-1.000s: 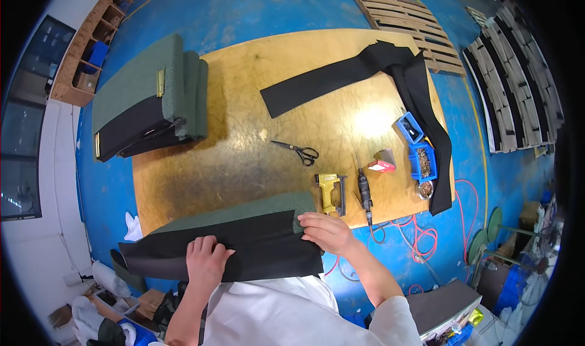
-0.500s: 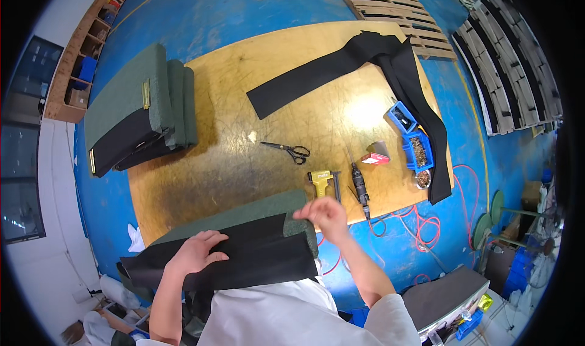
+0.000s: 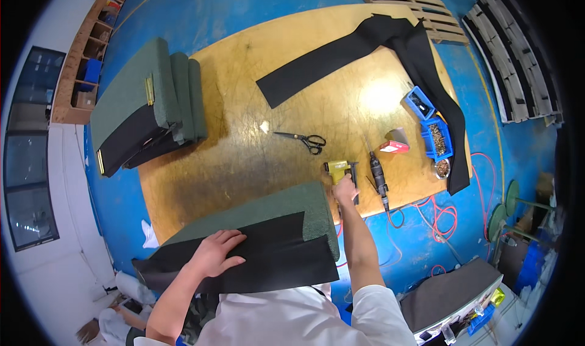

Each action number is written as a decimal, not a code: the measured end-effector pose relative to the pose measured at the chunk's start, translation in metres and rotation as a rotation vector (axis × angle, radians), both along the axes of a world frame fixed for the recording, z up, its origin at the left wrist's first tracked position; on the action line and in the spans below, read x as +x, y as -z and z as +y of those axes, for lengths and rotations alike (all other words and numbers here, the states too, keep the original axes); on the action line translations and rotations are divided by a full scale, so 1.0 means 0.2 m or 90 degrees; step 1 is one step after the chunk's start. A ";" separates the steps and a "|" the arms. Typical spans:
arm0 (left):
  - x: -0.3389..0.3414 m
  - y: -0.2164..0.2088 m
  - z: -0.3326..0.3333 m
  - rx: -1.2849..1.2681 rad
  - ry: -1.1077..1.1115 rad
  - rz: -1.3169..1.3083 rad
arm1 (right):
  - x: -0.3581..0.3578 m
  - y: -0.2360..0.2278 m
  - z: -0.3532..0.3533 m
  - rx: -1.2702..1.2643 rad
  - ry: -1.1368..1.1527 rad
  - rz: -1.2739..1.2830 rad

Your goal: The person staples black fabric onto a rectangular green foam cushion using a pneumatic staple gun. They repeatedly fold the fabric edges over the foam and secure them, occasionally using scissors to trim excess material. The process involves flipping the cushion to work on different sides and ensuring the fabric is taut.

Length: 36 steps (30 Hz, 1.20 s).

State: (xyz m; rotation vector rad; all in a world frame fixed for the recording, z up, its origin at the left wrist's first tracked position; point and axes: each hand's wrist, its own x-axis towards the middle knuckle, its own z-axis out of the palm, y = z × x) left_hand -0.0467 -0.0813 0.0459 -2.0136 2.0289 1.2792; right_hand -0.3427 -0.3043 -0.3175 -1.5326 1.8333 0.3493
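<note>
At the table's near edge lies a green upholstered cushion (image 3: 277, 202), with a strip of black fabric (image 3: 283, 256) over its near side. My left hand (image 3: 216, 253) rests flat on the fabric, fingers stretched out and thumb apart. Beyond the cushion's right end, my right hand (image 3: 346, 190) is closed round the handle of a yellow staple gun (image 3: 336, 169) lying on the table. Black scissors (image 3: 312, 142) lie left of and beyond the staple gun, and a black power screwdriver (image 3: 379, 176) lies to its right.
A stack of green cushions (image 3: 131, 96) stands at the table's left. Along the right, long black fabric (image 3: 326, 66) runs beside blue bins (image 3: 436, 137) of small hardware, a metal bowl (image 3: 442, 168) and a small red box (image 3: 395, 145). Red hoses (image 3: 443, 217) coil on the floor.
My right hand has moved from the cushion's corner, forward and right, onto the staple gun. My left hand stays on the black fabric. The whole view has shifted slightly.
</note>
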 end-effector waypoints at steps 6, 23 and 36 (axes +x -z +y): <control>0.00 0.03 0.01 -0.096 0.026 0.009 | -0.44 -0.21 0.15 -0.148 0.098 -0.515; -0.01 0.12 0.15 -0.153 -0.040 0.037 | -0.18 -2.13 0.91 -0.200 0.076 -0.274; -0.01 0.12 0.14 -0.161 -0.048 0.034 | -0.14 -2.10 0.98 -0.211 0.151 -0.357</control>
